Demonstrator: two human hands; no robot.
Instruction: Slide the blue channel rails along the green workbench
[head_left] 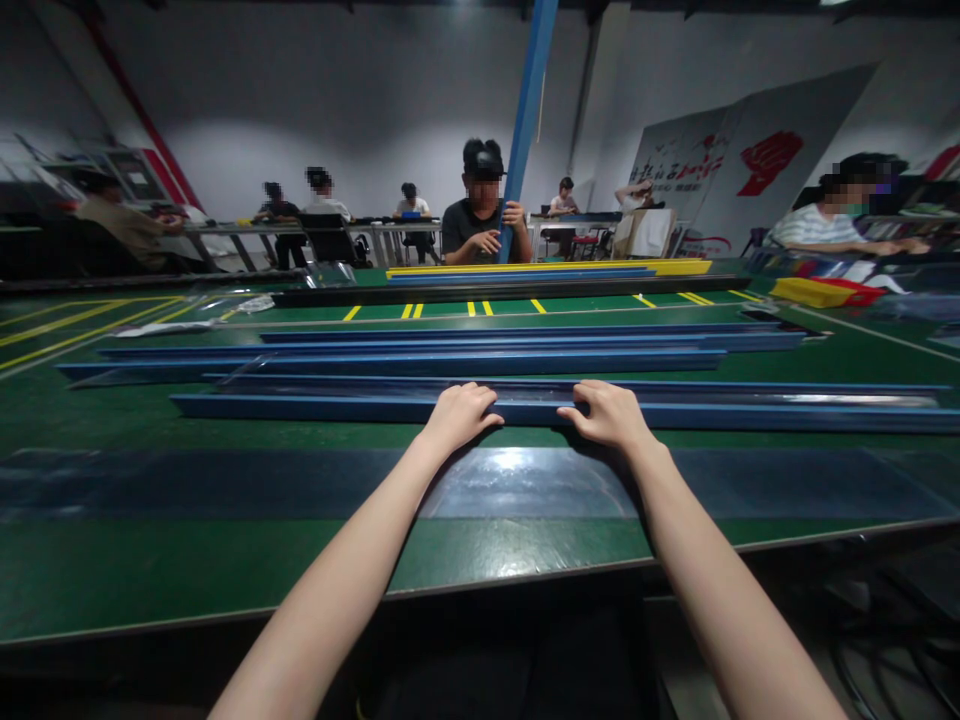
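A long blue channel-shaped strip (720, 415) lies crosswise on the green table. My left hand (461, 412) grips its near wall, fingers curled over the top edge and thumb in front. To the right, my right hand (606, 410) holds the same wall in a similar way, a short gap apart from the left. Inside the channel the fingertips are hidden. Between my forearms and beyond them on both sides, a flat clear plastic sheet (262, 485) stretches along the table's near side. More blue strips (420, 362) lie just behind the held one.
Across the green table (210, 565), a person (469, 225) holds an upright blue strip (529, 100). Yellow (679, 267) and black strips (450, 293) lie near the far edge. A yellow tray (814, 292) sits at the right. Several people sit at tables behind.
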